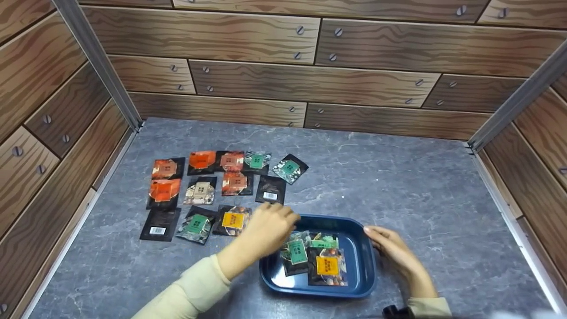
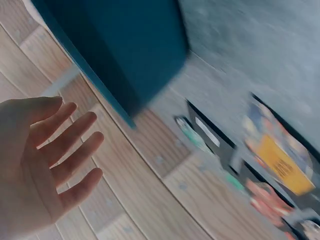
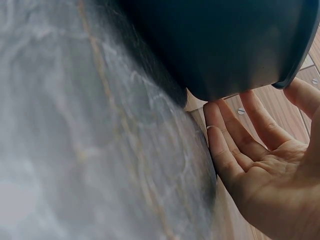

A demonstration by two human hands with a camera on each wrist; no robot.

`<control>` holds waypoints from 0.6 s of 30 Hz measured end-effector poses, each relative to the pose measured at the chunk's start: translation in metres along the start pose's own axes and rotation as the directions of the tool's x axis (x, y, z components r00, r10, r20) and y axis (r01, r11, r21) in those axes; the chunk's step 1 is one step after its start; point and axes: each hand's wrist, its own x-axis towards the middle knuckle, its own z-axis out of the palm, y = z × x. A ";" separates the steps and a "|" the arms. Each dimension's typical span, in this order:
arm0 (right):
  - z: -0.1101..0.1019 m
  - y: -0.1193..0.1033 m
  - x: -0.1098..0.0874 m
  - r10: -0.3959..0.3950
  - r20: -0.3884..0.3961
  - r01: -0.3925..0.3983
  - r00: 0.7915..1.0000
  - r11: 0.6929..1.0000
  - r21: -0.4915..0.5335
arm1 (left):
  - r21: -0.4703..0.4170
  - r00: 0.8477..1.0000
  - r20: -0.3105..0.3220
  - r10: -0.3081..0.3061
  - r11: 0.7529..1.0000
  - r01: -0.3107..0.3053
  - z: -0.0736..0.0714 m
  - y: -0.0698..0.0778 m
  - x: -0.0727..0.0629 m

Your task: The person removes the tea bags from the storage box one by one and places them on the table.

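A dark blue rectangular tray point(image 1: 310, 290) holds a few flat sachets: a green-labelled one point(image 1: 297, 251), a yellow-labelled one point(image 1: 328, 266) and a brighter green one point(image 1: 324, 241) partly covered. My left hand point(image 1: 272, 228) hovers over the tray's far left corner. In the left wrist view its fingers point(image 2: 75, 130) spread loosely beside the tray wall point(image 2: 125, 50), holding nothing. At the tray's right side, my right hand point(image 1: 394, 250) holds the rim, thumb over the edge. Its fingers point(image 3: 262, 120) rest against the outer wall in the right wrist view.
More sachets lie left of the tray in loose rows, including a yellow-labelled one point(image 1: 232, 220), a black one with its barcode up point(image 1: 160, 224) and a red one point(image 1: 164, 191). Wood-patterned walls point(image 1: 248, 79) enclose the grey marbled tabletop point(image 1: 425, 186).
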 end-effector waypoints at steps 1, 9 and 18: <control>0.000 0.000 0.000 0.005 -0.002 -0.005 1.000 1.000 0.004 | 0.003 1.000 -0.004 0.019 1.000 -0.019 0.001 0.004 0.002; -0.003 -0.002 0.000 -0.033 0.014 0.034 0.999 0.998 -0.060 | 0.049 0.993 0.029 0.114 0.992 -0.116 0.003 0.028 0.020; -0.001 -0.001 0.001 -0.005 -0.003 0.005 1.000 0.999 -0.048 | 0.067 0.952 0.207 0.224 0.968 -0.242 0.004 0.052 0.039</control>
